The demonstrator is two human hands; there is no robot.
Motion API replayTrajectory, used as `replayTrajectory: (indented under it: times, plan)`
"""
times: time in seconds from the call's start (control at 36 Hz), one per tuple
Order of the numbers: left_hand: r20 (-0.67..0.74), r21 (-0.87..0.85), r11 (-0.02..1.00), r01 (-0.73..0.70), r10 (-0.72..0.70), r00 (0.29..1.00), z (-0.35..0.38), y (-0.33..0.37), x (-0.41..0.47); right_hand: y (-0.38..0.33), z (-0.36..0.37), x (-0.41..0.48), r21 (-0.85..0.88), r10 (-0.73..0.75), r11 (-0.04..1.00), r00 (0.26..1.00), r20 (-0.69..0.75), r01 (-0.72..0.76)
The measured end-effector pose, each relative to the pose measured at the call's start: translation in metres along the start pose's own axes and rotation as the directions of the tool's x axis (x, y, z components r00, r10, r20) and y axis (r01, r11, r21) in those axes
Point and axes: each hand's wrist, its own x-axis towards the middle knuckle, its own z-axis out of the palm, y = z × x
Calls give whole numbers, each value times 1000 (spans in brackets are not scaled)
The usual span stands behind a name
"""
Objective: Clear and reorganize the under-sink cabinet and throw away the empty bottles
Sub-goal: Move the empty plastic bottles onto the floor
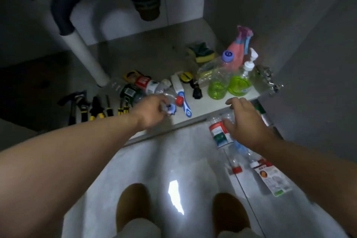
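1. Head view: the cabinet floor's front edge [195,117] runs between the two hands, with open tiled floor [154,160] on its near side.
2. Just beyond that edge, the left hand [152,111] curls its fingers [164,101] round a blue-capped bottle [170,109] lying flat among others.
3. On the near side of the edge, the right hand [245,121] spreads loose fingers [234,101] over labelled clear bottles [220,133] on the floor; whether they touch cannot be told.
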Motion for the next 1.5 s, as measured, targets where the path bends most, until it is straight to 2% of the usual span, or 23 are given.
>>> replayTrajectory:
  times: [0.06, 0.08, 0.17, 0.22, 0.28, 0.36, 0.56, 0.67, 0.75, 0.86, 0.94, 1.03, 1.11, 1.19, 1.28, 1.33, 1.42, 1.5]
  plan:
    - [-146, -57, 988, 147, -154, 977, -11, -24, 8, -17, 4, 19, 34, -47, 998, 996, 71, 45]
    - [-221, -118, 966, 228, -250, 943, -13, -34, 12, -25, 8, 29, 55, -63, 997, 993, 104, 57]
    - [-363, -427, 829, 361, -523, 772, -11, -55, 25, -51, 24, 60, 95, -80, 994, 979, 187, 63]
    - [-335, -613, 703, 360, -644, 688, -4, -61, 33, -68, 36, 80, 109, -74, 993, 972, 225, 51]
    - [-283, -724, 606, 330, -697, 659, 5, -63, 40, -86, 48, 99, 112, -68, 993, 971, 227, 44]
    - [-216, -709, 580, 401, -719, 660, 14, -69, 50, -111, 64, 120, 85, -40, 996, 967, 250, 19]
    - [-110, -821, 487, 298, -646, 755, 11, -74, 57, -145, 91, 138, -124, 187, 979, 945, 267, -159]
    - [-127, -836, 493, 241, -600, 790, 12, -75, 49, -142, 93, 137, -144, 178, 978, 961, 214, -149]
    - [-126, -860, 481, 170, -522, 844, 15, -71, 40, -129, 79, 130, -38, 115, 993, 971, 210, -109]
    - [-178, -843, 536, 52, -369, 912, 17, -60, 28, -103, 40, 107, 167, 106, 976, 974, 203, -141]
    - [-61, -792, 599, 122, -275, 959, 22, -45, 18, -72, 9, 71, 301, 155, 931, 969, 192, -208]
    - [105, -780, 610, 136, -86, 991, 31, -25, 6, -37, -16, 28, 430, 177, 857, 947, 269, -283]
    - [342, -702, 681, 209, 64, 938, 40, 0, -5, -3, -34, -14, 533, 217, 746, 902, 374, -401]
    - [526, -593, 763, 257, 125, 841, 50, 26, -17, 25, -37, -50, 452, 283, 755, 858, 428, -475]
    - [633, -480, 837, 262, 123, 764, 71, 43, -24, 50, -25, -76, 350, 354, 767, 809, 469, -538]
    - [678, -398, 876, 272, 81, 731, 90, 50, -27, 60, -14, -86, 227, 405, 792, 766, 499, -567]
    - [658, -295, 913, 281, -19, 753, 121, 49, -28, 70, 4, -92, 137, 437, 801, 725, 531, -583]
    - [644, -236, 919, 316, -96, 759, 144, 45, -28, 70, 17, -88, 86, 466, 813, 733, 496, -576]
